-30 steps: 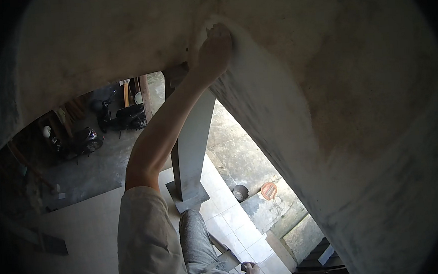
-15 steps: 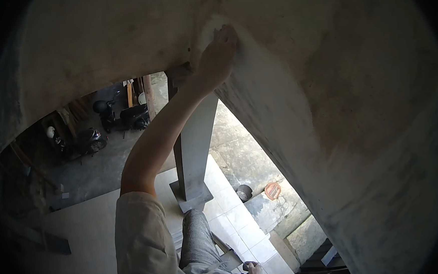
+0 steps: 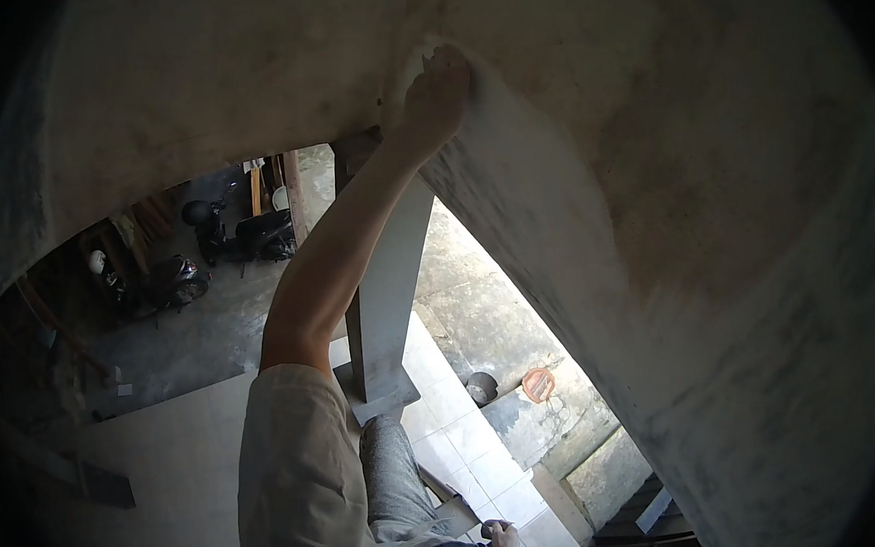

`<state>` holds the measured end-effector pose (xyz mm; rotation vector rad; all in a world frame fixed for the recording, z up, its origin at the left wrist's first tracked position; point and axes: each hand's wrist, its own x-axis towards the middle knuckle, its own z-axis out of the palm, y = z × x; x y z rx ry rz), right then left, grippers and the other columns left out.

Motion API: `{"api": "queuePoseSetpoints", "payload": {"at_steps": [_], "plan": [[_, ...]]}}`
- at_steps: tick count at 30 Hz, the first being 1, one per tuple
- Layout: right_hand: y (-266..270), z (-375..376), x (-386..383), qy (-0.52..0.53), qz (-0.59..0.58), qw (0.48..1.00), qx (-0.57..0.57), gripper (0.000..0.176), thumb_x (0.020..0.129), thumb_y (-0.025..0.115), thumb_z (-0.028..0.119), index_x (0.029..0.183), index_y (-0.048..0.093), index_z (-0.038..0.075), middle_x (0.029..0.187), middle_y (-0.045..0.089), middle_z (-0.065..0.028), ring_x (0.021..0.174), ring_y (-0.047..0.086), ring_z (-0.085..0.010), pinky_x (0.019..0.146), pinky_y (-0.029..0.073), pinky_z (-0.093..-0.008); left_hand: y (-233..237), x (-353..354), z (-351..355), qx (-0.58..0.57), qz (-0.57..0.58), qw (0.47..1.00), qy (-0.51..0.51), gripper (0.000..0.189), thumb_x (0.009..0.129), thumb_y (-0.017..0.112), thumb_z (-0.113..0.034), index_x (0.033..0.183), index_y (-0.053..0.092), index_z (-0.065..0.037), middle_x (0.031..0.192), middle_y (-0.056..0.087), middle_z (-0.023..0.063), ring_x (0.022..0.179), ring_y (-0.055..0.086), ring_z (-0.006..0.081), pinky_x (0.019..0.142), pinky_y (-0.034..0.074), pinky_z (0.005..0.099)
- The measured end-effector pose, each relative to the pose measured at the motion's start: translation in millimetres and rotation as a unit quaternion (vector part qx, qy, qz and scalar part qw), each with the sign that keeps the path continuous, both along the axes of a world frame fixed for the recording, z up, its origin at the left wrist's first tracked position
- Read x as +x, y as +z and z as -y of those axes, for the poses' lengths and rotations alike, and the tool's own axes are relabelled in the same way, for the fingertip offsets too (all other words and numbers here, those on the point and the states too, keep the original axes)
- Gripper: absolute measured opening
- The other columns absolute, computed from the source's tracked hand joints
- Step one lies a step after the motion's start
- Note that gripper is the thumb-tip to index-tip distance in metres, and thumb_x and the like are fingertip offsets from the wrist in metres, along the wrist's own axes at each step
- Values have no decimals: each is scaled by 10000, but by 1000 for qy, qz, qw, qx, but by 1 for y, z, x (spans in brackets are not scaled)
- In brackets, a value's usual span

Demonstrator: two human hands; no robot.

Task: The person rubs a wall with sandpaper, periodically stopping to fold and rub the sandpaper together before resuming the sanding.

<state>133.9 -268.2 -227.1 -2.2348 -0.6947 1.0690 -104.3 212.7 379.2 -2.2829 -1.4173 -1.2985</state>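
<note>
Overhead, patchy smeared surface (image 3: 714,206); tiled floor (image 3: 484,461), motorbikes (image 3: 267,234) below | left hand (image 3: 440,93) up at the surface's corner, fingers curled on a small greyish piece (image 3: 429,62) | right hand (image 3: 507,545) low, clasping a dark object (image 3: 487,529)

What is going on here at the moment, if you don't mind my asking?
A person has their left hand raised to the mottled overhead surface, near where it meets an edge, seemingly gripping a thin pale piece too dim to identify. Their right hand is down low, holding a small dark object. Below stands a grey pillar, with parked motorbikes off to the left.
</note>
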Motion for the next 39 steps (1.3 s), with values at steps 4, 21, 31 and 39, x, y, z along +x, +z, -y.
{"api": "queuePoseSetpoints", "payload": {"at_steps": [4,21,31,39], "plan": [[4,-6,-5,-13,-37,999,25,297,894,472,167,936,714,0,838,712,-144,788,690,-212,733,525,-323,-48,17,16,269,-54,962,-8,458,837,515,31,1252,377,166,1253,484,290,1017,616,388,838,548,396],[44,-12,-10,9,26,1000,2,277,893,489,170,921,716,13,831,714,-132,773,684,-201,718,517,-322,-20,1,-30,94,-44,993,60,472,815,509,31,1260,380,124,1290,496,248,870,671,367,728,578,401],[23,-17,-2,18,11,1000,-3,307,908,473,191,948,713,5,837,714,-115,810,679,-202,781,511,-318,-31,5,-33,153,-53,987,24,506,795,536,25,1256,368,149,1261,491,311,850,672,383,697,582,380],[23,-20,-8,-7,-3,1000,12,286,891,483,176,907,731,35,852,719,-116,817,684,-203,772,517,-318,-38,10,3,123,-78,989,3,493,817,530,3,1260,368,144,1292,465,296,863,664,374,717,575,389]]}}
